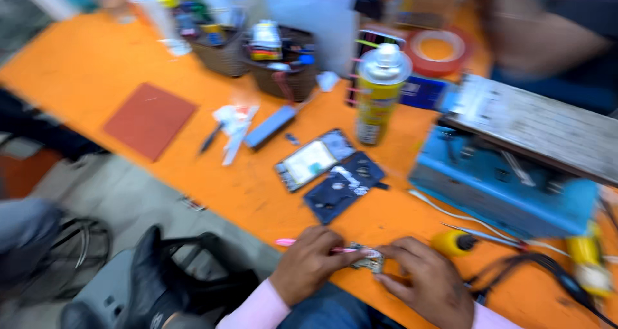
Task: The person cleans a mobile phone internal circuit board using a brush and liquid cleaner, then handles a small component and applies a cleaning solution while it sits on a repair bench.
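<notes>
Left hand [308,263]: fingers curled shut around a pink tool [302,244], whose tip lies against the small circuit board [368,259]
Right hand [426,279]: fingers bent, their tips pinching the right side of the small circuit board and pressing it to the orange table [84,65]
Small circuit board: at the near edge of the table, between the two hands, well in front of the spray can [378,92]
Opened phone [313,159]: lies flat just in front of the spray can, slightly to its left
Dark back cover [343,185]: touching the phone on its near side, between the spray can and the hands
Blue machine [508,174]: right of the spray can, with a grey plate on top
Red mat [149,119]: far left of the spray can
Baskets [257,58]: behind and left of the spray can, full of small items, too blurred to tell apart
Tape roll [438,49]: behind the spray can to its right
Yellow-handled tool [452,243]: right of the right hand, near side of the spray can
</notes>
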